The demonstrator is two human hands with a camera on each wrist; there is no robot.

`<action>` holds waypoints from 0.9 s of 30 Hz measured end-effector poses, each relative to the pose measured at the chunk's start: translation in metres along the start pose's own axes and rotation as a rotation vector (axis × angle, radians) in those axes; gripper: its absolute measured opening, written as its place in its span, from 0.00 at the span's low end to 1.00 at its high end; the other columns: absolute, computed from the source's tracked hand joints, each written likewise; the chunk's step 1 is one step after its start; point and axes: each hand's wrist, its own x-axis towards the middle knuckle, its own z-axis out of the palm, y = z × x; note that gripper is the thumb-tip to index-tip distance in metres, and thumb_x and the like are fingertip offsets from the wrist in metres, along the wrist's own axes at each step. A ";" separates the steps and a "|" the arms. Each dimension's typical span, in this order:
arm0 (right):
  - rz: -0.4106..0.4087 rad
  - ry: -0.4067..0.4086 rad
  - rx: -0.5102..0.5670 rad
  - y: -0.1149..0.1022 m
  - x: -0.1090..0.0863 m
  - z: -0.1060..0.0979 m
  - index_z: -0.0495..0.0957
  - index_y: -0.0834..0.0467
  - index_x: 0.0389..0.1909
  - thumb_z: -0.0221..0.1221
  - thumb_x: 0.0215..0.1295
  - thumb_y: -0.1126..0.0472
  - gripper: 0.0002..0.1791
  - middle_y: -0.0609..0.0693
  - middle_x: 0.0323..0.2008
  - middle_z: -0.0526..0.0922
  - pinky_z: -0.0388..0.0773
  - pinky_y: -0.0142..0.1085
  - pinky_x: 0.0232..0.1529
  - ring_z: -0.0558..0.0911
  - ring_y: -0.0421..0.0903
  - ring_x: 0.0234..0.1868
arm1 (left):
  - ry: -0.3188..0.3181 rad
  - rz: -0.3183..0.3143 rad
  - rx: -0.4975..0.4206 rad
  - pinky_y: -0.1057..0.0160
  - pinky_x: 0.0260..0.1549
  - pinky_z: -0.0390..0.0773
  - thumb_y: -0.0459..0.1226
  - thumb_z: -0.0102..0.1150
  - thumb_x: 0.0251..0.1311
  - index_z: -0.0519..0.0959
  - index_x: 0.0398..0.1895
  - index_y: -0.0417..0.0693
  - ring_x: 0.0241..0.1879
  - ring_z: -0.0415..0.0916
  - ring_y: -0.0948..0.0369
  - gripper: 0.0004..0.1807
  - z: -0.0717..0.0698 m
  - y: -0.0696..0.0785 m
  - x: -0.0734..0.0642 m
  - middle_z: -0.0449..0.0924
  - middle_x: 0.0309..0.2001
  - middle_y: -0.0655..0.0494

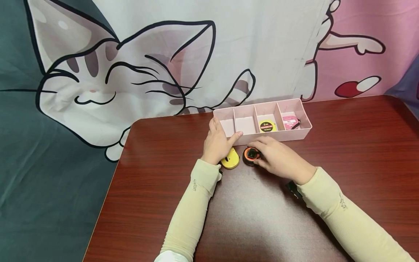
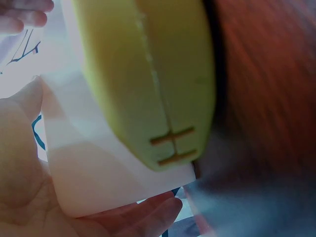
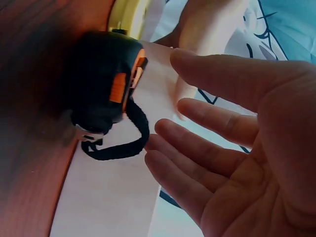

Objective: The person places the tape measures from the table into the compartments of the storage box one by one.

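A pale pink divided storage box (image 1: 262, 138) stands at the back of the table. My left hand (image 1: 216, 142) grips its left end, fingers along the end wall and thumb over the front rim. Just in front of the box lies a yellow tape measure (image 1: 231, 160), partly hidden by that hand; its rounded side (image 2: 148, 84) fills much of the left wrist view. Beside it sits a black and orange tape measure (image 1: 251, 155) with a black wrist strap (image 3: 140, 128). My right hand (image 1: 278, 156) hovers over it with loosely bent fingers, apart from it in the right wrist view.
Inside the box, a yellow tape measure with a round dark label (image 1: 267, 126) occupies the third compartment from the left. A pink tape measure (image 1: 290, 122) lies in the rightmost one. A cat-print curtain (image 1: 157, 72) hangs behind the dark red wooden table (image 1: 157, 174).
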 end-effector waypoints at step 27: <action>-0.004 0.013 0.043 0.012 -0.005 0.023 0.78 0.68 0.54 0.76 0.48 0.71 0.30 0.62 0.53 0.77 0.74 0.51 0.56 0.77 0.57 0.53 | 0.012 0.005 0.008 0.44 0.52 0.77 0.69 0.51 0.62 0.39 0.79 0.32 0.63 0.70 0.40 0.62 0.001 0.000 0.001 0.44 0.78 0.37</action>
